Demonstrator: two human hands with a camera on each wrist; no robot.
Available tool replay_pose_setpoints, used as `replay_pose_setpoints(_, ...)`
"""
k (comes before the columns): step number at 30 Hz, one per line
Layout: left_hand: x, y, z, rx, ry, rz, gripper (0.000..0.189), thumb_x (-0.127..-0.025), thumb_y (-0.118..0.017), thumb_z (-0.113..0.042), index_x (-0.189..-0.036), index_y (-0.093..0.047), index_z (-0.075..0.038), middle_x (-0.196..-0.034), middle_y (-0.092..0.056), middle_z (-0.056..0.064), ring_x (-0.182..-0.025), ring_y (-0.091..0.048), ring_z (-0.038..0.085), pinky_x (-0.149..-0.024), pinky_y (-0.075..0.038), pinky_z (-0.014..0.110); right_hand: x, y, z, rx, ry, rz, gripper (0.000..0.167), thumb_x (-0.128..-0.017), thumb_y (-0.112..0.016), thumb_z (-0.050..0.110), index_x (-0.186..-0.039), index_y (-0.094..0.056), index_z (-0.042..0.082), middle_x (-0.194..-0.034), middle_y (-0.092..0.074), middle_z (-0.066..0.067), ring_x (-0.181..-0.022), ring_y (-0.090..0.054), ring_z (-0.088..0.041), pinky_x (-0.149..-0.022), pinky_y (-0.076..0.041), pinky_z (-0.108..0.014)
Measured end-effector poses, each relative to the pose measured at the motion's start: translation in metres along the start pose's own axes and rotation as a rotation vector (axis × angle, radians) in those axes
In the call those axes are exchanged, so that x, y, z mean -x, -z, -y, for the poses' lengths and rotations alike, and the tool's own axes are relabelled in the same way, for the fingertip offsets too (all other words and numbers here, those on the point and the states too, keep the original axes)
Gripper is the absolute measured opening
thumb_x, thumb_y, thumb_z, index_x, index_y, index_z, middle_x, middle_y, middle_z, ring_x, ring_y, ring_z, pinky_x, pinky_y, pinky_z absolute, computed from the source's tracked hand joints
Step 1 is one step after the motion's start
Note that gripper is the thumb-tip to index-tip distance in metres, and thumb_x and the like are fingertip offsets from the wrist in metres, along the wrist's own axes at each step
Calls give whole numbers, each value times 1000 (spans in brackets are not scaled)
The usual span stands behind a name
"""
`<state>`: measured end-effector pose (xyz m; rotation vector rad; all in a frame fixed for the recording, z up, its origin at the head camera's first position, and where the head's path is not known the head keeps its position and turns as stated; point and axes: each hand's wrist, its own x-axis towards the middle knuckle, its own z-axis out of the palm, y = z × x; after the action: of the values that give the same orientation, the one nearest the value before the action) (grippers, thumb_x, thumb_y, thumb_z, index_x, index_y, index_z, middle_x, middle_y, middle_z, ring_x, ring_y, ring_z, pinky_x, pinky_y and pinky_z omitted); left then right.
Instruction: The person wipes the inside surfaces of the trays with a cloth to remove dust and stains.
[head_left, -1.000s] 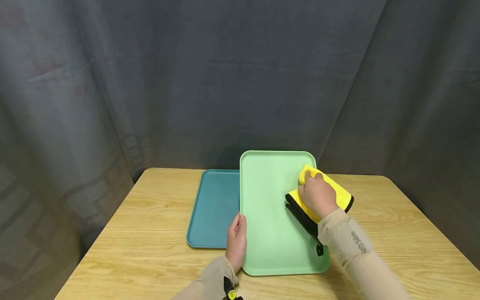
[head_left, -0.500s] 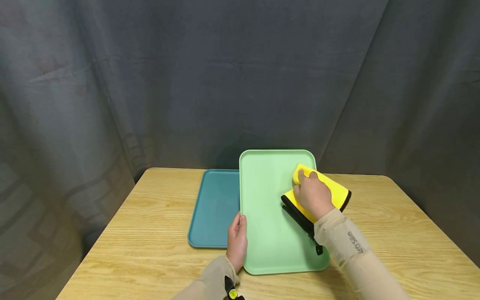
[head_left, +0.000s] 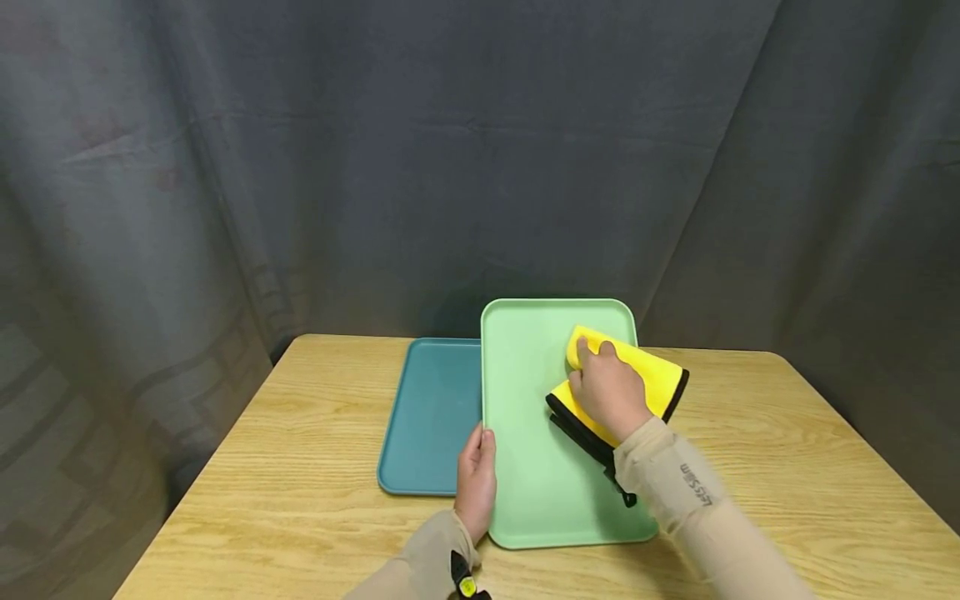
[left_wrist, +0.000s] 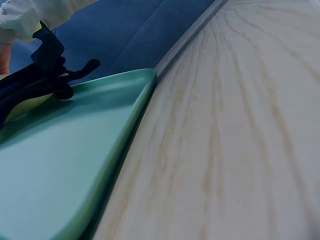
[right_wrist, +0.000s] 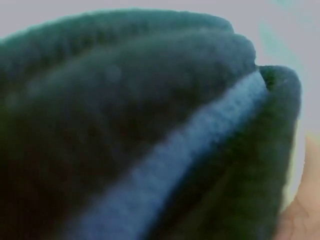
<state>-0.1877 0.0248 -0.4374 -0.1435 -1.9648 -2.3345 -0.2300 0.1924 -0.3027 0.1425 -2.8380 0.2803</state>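
My left hand (head_left: 476,485) grips the left rim of a light green tray (head_left: 517,467), its thumb on top and the other fingers out of sight behind the rim. The tray's far end shows higher than the table's back edge. Against the tray's right half, my right hand (head_left: 611,392) holds a folded yellow cloth (head_left: 654,375) with black trim. Dark folds of the cloth (right_wrist: 125,100) fill most of the right wrist view, blurred. In the left wrist view, the tray (left_wrist: 65,165) slants beside the tabletop, with the cloth's black edging (left_wrist: 30,90) over it.
A teal tray (head_left: 429,417) lies on the wooden table (head_left: 300,467), partly covered by the green one. Grey curtains (head_left: 465,167) hang behind the table.
My right hand has slid the yellow cloth leftward across the green tray in the head view. The left hand and the tray have hardly moved.
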Motion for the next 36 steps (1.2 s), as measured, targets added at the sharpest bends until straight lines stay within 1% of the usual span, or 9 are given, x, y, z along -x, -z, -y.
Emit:
replay_pose_setpoints(7,0,0,-1,-3,-6,2,60,-103,-33,-33,-145,-20,8,-150,-23,27,-140,-20,42,-118,-20,53,-1,-6,16,-12,39,-17,50,-90,-50,15,-137,-45,1,-109,-54,-29,-44,-41,-22,-40,-37,-28)
replay_pose_setpoints(15,1,2,1,-14,24,7,63,-102,-33,-37,-146,-19,6,-151,-24,26,-141,-21,41,-117,-20,54,0,-12,30,-17,74,-29,49,-89,-51,15,-136,-47,1,-108,-55,-27,-42,-40,-21,-38,-37,-28)
replay_pose_setpoints(21,2,2,1,-1,26,10,61,-102,-34,-35,-146,-21,6,-150,-27,24,-141,-21,39,-118,-21,53,3,-15,39,-14,108,-56,48,-89,-53,15,-134,-50,2,-105,-57,-26,-40,-39,-19,-37,-36,-27)
replay_pose_setpoints(30,2,0,0,-6,17,8,61,-102,-33,-35,-145,-22,7,-151,-25,25,-141,-20,40,-117,-20,54,4,-18,55,-10,152,-83,47,-89,-55,14,-134,-51,4,-106,-58,-24,-39,-37,-17,-36,-33,-23)
replay_pose_setpoints(36,1,-1,1,-2,-6,11,55,-103,-33,-32,-145,-27,3,-150,-29,23,-140,-24,38,-117,-21,53,5,-20,64,22,175,-95,47,-88,-58,16,-133,-52,6,-107,-59,-23,-39,-36,-16,-36,-32,-22)
